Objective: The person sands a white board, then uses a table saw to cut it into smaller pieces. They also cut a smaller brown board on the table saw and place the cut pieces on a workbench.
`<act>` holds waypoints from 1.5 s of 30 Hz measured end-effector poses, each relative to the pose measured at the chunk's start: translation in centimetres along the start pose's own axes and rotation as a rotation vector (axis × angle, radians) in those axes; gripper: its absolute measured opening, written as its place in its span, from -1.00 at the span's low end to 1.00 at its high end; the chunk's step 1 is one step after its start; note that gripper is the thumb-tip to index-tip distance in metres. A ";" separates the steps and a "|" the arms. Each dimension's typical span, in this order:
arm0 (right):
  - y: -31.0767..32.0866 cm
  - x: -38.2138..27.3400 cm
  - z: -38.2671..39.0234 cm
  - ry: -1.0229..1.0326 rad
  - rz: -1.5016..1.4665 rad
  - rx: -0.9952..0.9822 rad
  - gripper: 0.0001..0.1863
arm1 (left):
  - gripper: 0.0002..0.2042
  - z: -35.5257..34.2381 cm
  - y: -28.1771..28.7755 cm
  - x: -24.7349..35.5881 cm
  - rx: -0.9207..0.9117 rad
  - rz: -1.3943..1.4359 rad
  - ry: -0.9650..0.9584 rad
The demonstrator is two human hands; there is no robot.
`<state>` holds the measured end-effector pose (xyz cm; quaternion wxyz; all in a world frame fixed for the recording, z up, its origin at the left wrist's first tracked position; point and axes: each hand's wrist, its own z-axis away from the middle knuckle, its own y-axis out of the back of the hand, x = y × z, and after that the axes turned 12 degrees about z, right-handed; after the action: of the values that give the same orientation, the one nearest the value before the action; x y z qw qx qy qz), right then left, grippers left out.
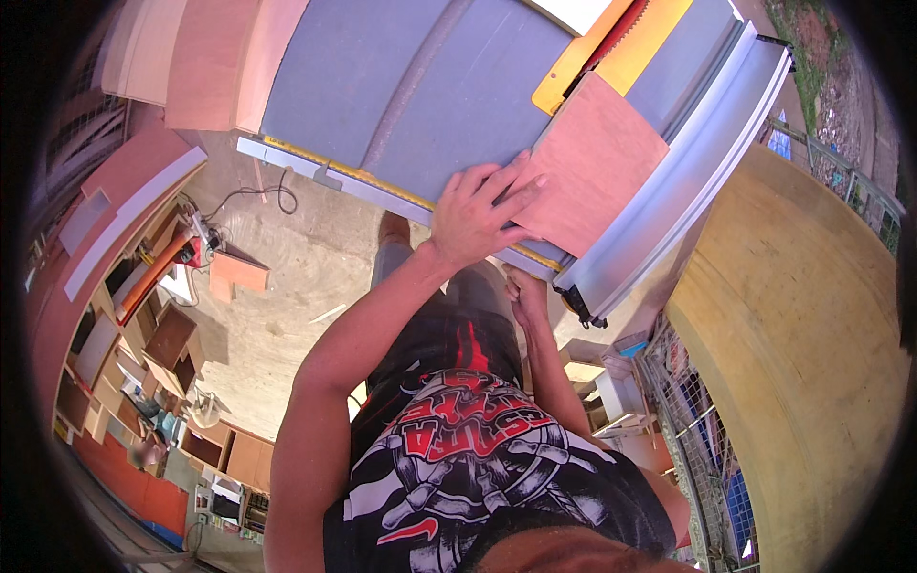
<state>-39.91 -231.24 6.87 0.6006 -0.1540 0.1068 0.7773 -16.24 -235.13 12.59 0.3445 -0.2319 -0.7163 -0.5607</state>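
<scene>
A flat piece of reddish plywood [602, 164] lies on the grey saw table [330, 86]. Its far edge meets the yellow insert [552, 91] around the toothed saw blade [626, 33]. My left hand [478, 212] rests with spread fingers at the near left edge of the plywood, some fingertips on the board and others on the table. Below the table's front rail [382, 191], my right hand [523, 289] has its fingers curled. Whatever it may be holding cannot be made out.
A silver sliding rail [683, 177] runs along the saw's right side. Beyond it stands a large curved yellowish panel [793, 353]. Wooden boxes [172, 349] and shelving crowd the left, near a black cable [277, 191] on the floor. Stacked boards [205, 67] stand at the far left.
</scene>
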 end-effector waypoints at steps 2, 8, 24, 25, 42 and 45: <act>0.0 -0.1 0.0 -0.013 0.005 0.000 -0.77 | -0.28 0.0 0.0 0.1 0.005 0.000 0.002; 0.4 0.3 -0.4 -0.031 -0.002 -0.012 -0.82 | -0.27 0.1 -0.2 0.0 0.002 -0.010 0.004; 1.5 0.6 -0.9 -0.075 -0.019 -0.120 -0.78 | -0.26 0.2 -0.4 0.0 0.027 -0.014 -0.002; 1.9 1.0 -1.2 -0.084 -0.024 -0.137 -0.73 | -0.27 0.2 -0.4 -0.1 0.026 -0.008 0.000; 1.7 0.3 -0.8 -0.074 -0.031 -0.161 -0.85 | -0.22 0.2 -0.4 -0.1 0.007 -0.016 0.001; 1.9 0.5 -1.0 -0.064 -0.040 -0.190 -0.86 | -0.21 0.2 -0.4 0.0 -0.001 -0.031 0.000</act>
<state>-41.77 -231.65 5.76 0.6020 -0.1874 0.0104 0.7761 -16.54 -235.06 12.29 0.3358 -0.2211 -0.7194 -0.5664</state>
